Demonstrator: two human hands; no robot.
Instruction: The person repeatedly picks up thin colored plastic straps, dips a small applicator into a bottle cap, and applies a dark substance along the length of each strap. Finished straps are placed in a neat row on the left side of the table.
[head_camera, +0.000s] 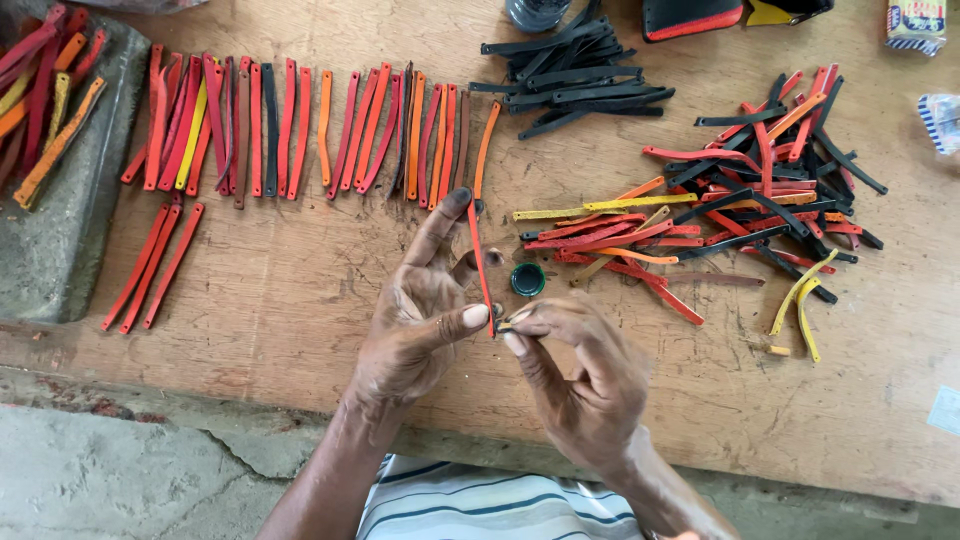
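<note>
A: What sits at the centre of the work?

B: A thin red strip (481, 262), held upright just left of the small green cap (528, 279). The left hand (420, 310) grips it, forefinger along its top and thumb pressed near its lower end. The right hand (575, 375) is pinched shut on something small at the strip's bottom tip; what it is cannot be told.

A: Which step does that look like?

B: Judging by the grip, the strip's lower end is being treated or trimmed. The next move seems to call for a steady left hand and fine work from the right fingertips.

A: And beyond the cap?

B: Right of it lies a loose pile of mixed strips (730, 200), too tangled to count. Above it, a heap of black strips (575, 80). Up and left, a laid-out row of strips (300, 130), roughly thirty. Far left, three red strips (152, 268) lie apart, beside a stone slab (60, 240) carrying more.
</note>
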